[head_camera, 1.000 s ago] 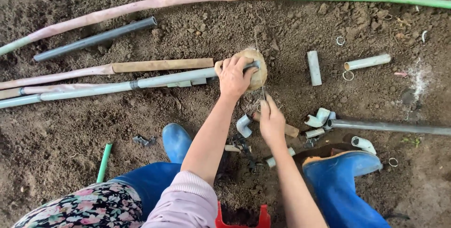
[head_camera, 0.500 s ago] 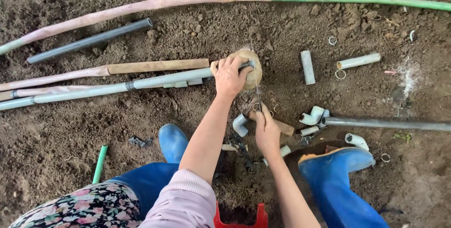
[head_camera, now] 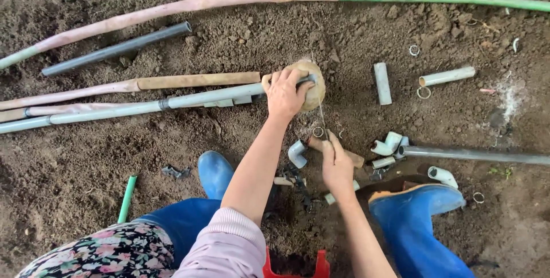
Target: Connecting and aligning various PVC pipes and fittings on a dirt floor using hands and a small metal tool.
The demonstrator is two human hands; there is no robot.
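Left hand [head_camera: 285, 93] covers twine ball [head_camera: 312, 86] — pipe [head_camera: 172, 102] end hidden; thread faint.

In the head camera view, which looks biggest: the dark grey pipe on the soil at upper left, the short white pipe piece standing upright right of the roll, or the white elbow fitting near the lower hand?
1. Dark grey pipe, by far the longest.
2. Short white pipe piece.
3. White elbow fitting, somewhat smaller than the pipe piece.

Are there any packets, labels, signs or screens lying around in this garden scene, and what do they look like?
None show: only bare soil, pipes and pipe fittings, with the left hand on a tan spool and the right hand by small fittings.
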